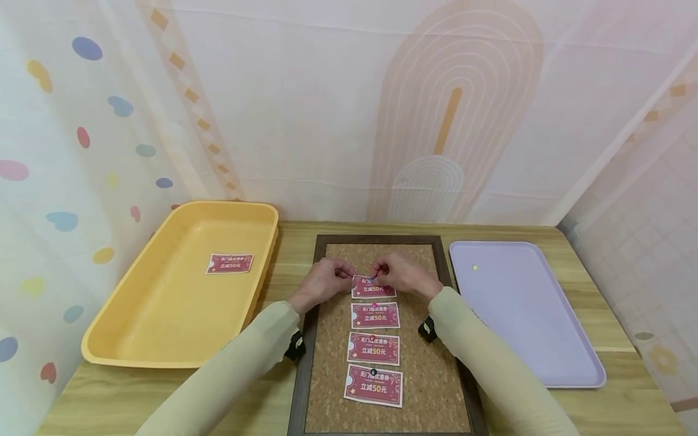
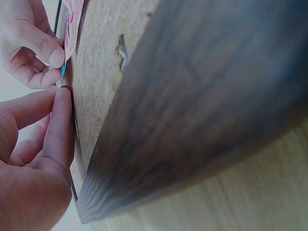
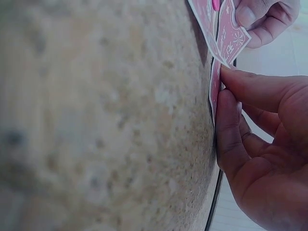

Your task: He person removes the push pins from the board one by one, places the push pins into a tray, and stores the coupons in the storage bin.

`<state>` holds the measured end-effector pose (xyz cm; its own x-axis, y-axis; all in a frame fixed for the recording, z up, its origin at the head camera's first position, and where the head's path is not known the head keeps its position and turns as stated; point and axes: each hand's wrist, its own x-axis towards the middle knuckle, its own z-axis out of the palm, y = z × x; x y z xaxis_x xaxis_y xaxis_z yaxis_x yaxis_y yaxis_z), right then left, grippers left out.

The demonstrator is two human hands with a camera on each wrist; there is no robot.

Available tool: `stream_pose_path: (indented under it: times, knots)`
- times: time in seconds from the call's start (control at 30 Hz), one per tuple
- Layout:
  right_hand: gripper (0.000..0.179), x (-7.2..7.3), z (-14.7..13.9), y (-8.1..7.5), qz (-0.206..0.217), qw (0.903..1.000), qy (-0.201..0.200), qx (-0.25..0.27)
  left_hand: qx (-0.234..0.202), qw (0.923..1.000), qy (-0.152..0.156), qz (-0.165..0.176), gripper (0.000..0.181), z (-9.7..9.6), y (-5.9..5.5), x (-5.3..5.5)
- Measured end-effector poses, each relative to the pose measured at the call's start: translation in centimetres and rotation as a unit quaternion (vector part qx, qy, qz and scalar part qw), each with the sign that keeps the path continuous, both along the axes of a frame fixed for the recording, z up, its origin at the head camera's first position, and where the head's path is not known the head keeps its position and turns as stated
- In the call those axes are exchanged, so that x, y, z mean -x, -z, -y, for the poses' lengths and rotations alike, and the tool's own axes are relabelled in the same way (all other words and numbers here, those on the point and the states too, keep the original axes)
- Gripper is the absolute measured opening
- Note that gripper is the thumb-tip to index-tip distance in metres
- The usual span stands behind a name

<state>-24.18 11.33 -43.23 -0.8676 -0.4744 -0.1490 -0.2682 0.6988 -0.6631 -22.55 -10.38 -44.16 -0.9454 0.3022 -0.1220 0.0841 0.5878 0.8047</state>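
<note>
A red paper coupon (image 1: 374, 289) lies at the top of a column of coupons on the framed corkboard (image 1: 431, 375). My left hand (image 1: 325, 280) pinches that coupon's upper left edge between thumb and forefinger. At its top edge, my right hand (image 1: 405, 274) pinches a blue push pin (image 1: 371, 279); the pin's tip is hidden. Both hands' fingertips come close together in the left wrist view, with the blue pin (image 2: 63, 69) by the right thumb. Below, other coupons carry a pink pin (image 1: 374, 305), a red pin (image 1: 372, 337) and a black pin (image 1: 373, 372).
Left of the board stands a yellow tray (image 1: 163, 315) with one coupon (image 1: 230, 263) inside. To the right lies a lilac tray (image 1: 523, 309) holding a small yellow pin (image 1: 475, 267). A patterned curtain (image 1: 327, 109) hangs behind the wooden table (image 1: 616, 321).
</note>
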Motion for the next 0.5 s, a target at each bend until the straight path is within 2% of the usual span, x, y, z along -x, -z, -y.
stream_pose_path:
  times: [0.5]
  knots:
    - [0.004,0.07,0.23,0.01,0.003,1.0,-0.001,0.002,-0.002,1.0,0.0,-0.002,0.014,0.16,-0.05,0.0]
